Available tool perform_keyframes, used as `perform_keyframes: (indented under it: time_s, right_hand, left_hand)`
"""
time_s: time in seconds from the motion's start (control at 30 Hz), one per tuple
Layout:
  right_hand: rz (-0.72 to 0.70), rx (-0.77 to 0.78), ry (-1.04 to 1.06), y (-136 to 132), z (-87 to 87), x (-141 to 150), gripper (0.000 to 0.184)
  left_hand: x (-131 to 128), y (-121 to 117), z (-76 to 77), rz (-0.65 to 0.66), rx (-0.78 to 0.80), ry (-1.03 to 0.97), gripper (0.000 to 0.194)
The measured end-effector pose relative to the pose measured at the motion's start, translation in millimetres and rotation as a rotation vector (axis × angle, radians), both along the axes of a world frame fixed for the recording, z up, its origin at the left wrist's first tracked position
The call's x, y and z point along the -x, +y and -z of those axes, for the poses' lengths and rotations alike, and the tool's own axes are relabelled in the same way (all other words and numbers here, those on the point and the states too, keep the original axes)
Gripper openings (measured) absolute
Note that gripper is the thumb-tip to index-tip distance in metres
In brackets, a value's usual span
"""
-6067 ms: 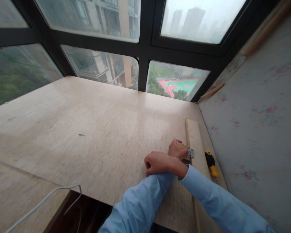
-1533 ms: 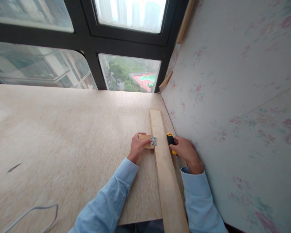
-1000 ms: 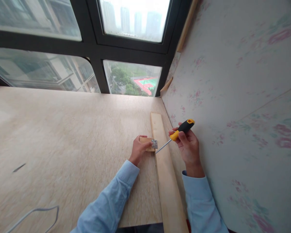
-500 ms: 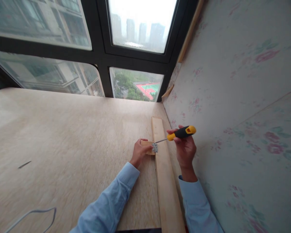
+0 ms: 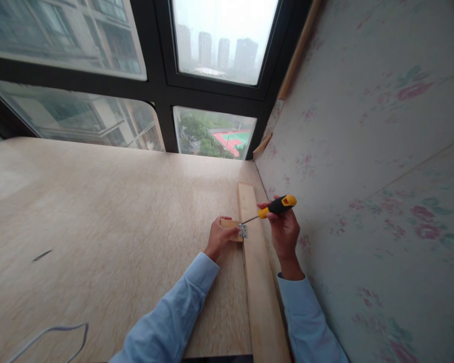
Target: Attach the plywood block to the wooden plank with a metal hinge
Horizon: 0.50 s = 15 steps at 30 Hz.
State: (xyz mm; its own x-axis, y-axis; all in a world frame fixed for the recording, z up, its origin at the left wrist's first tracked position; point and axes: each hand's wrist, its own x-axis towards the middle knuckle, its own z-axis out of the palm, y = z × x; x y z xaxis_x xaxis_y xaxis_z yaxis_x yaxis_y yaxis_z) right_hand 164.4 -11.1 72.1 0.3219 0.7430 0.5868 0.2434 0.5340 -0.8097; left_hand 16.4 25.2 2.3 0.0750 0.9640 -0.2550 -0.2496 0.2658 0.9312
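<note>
Here, the left hand (image 5: 218,238) pinches a small wooden block (image 5: 230,223) in its grip; the right hand (image 5: 285,234) grasps a screwdriver (image 5: 277,205), tip at the hinge (image 5: 244,232).

Head-worn cam looks fwd & down at hands (image 5: 216,239), window (image 5: 219,43) beyond.

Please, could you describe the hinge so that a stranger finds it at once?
Along the flowered wall lies a long wooden board. A small wooden block, gripped by the left hand, meets its left edge. The hinge sits across that joint, small, squarish and silvery against the pale wood around it.
</note>
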Motion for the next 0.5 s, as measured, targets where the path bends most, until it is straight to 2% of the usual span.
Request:
perform_keyframes:
  time_s: [0.3,0.5]
  right_hand:
    - [-0.012,0.029,0.022,2.9,5.4,-1.0,0.033]
    - [-0.011,0.045,0.043,4.3,1.3,-0.1,0.036]
  left_hand:
    - [-0.4,0.4,1.2,-0.006,0.002,0.019,0.05]
    - [-1.0,0.1,1.0,-0.005,0.007,-0.003,0.05]
